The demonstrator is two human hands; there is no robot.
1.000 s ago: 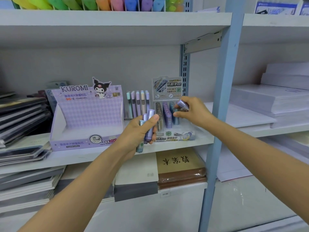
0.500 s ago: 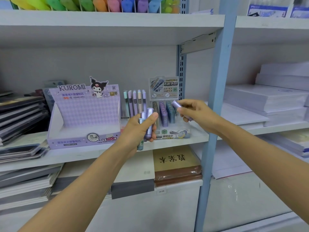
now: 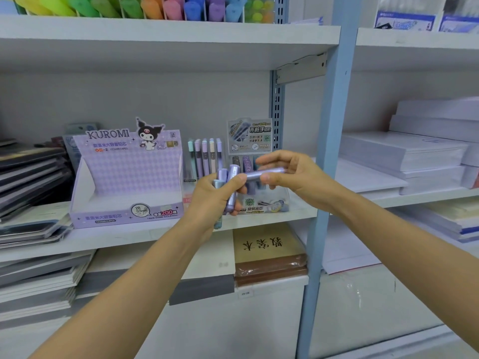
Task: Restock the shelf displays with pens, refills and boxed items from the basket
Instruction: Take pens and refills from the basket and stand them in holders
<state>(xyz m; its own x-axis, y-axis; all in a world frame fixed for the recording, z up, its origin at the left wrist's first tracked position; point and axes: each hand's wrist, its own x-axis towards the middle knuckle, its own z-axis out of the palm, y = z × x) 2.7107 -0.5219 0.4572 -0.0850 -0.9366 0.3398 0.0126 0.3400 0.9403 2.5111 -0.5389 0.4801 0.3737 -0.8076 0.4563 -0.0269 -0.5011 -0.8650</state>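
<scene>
My left hand (image 3: 216, 196) grips a bunch of upright lilac and blue lead refill tubes (image 3: 231, 187) in front of the middle shelf (image 3: 134, 235). My right hand (image 3: 290, 174) holds one lilac refill tube (image 3: 261, 174) lying sideways, its left end touching my left fingers. Behind both hands stands a small clear refill display (image 3: 259, 203) with a grey header card (image 3: 249, 136); a few tubes stand in it. To the left is a purple KUROMI display box (image 3: 127, 174), its tray empty. The basket is not in view.
Pastel pens (image 3: 204, 158) stand between the two displays. A blue-grey upright post (image 3: 324, 177) rises just right of my hands. Stacks of notebooks (image 3: 28, 174) fill the left, white paper reams (image 3: 409, 151) the right. Coloured highlighters (image 3: 145, 6) line the top shelf.
My right hand has drawn back from the clear display toward my left hand. Its tube has turned sideways and now meets my left fingers. My left hand has stayed in place.
</scene>
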